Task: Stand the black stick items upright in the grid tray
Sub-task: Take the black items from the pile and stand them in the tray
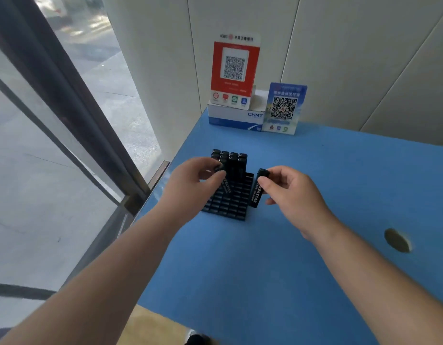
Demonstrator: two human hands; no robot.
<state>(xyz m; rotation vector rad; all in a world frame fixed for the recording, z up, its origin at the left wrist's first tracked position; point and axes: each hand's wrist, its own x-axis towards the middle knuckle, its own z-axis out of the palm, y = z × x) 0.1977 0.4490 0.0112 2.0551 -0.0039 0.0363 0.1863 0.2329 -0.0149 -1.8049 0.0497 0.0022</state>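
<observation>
Between the thumb and fingertips of the left hand, a black stick is pinched near its top, its printed body slanting down over the grid tray. Whether its lower end has entered a cell cannot be told, since the hand hides part of it. The right hand pinches a second black stick near its top between thumb and forefinger, the other fingers loosely curled; this stick hangs close to upright just beside the tray's right edge, outside the grid.

Beyond the left fingers, a cluster of standing sticks fills the far rows of the tray, packed close together. The nearer rows show open cells. The tray sits near the left edge of a blue table.

Likely risks from here: the left stick is tilted, so it could catch on a cell wall or lean into the standing cluster and tip its neighbours. The left knuckles sit very close to those upright sticks and could knock them. The tray looks light and lies near the table edge, so a sideways push might slide it.

Further back stand a red QR sign on a white box and a blue QR sign, against a pale wall. A round hole marks the table to the right.
</observation>
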